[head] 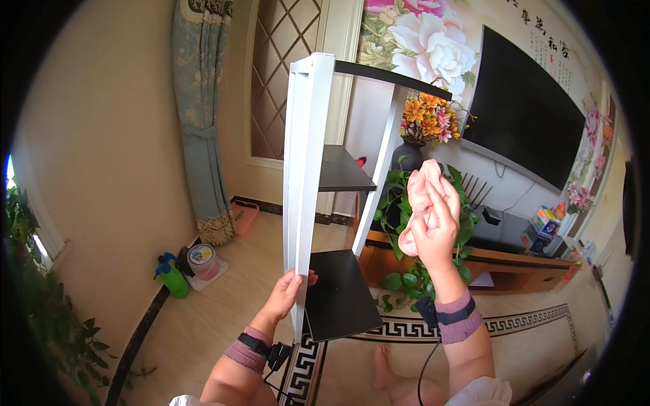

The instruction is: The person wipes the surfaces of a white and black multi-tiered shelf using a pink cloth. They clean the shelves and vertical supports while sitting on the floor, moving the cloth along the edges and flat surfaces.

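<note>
A shelf unit with a white frame (310, 167) and black shelves stands upright before me. My left hand (289, 294) grips the near white post low down, beside the bottom black shelf (340, 299). To the right of the unit, my right hand (439, 226) is raised and holds a crumpled pink cloth (424, 188) between thumb and fingers, apart from the frame. The middle shelf (343, 170) and the top panel (396, 78) show dark edges. Nothing lies on the shelves that I can see.
Behind the unit are a vase of artificial flowers (409, 152), a trailing green plant (406, 279) and a wooden TV cabinet (508, 271). A television (528, 106) hangs above. At left stand a green spray bottle (174, 280), a lidded tub (205, 261) and a blue curtain (200, 127).
</note>
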